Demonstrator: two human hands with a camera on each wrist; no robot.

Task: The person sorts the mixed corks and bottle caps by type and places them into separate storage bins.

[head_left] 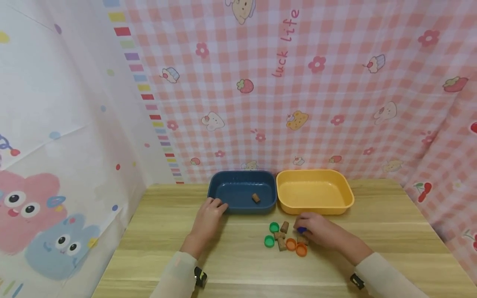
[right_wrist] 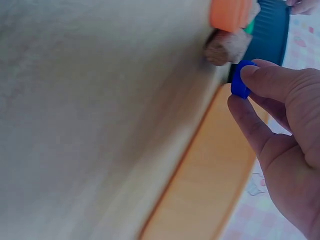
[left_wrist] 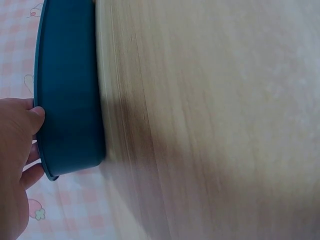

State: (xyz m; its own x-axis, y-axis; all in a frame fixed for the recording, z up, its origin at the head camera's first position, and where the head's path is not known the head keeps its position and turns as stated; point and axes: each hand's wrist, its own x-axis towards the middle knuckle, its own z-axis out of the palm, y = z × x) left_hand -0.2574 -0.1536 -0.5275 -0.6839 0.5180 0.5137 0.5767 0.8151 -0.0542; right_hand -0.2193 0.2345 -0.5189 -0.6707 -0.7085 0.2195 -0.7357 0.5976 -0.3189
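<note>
My left hand holds the near left corner of a dark blue plastic tray, thumb on the outer side of the rim in the left wrist view. One cork lies inside that tray. Between thumb and fingertips, my right hand pinches a blue bottle cap, just in front of the yellow tray. Beside this hand is a loose group on the table: several corks, two green bottle caps and two orange bottle caps. The right hand partly covers one cork in the head view.
The two trays stand side by side at the back of the wooden table, against a pink checked cloth. A white cloth with cartoon figures hangs on the left. Black straps are on both wrists.
</note>
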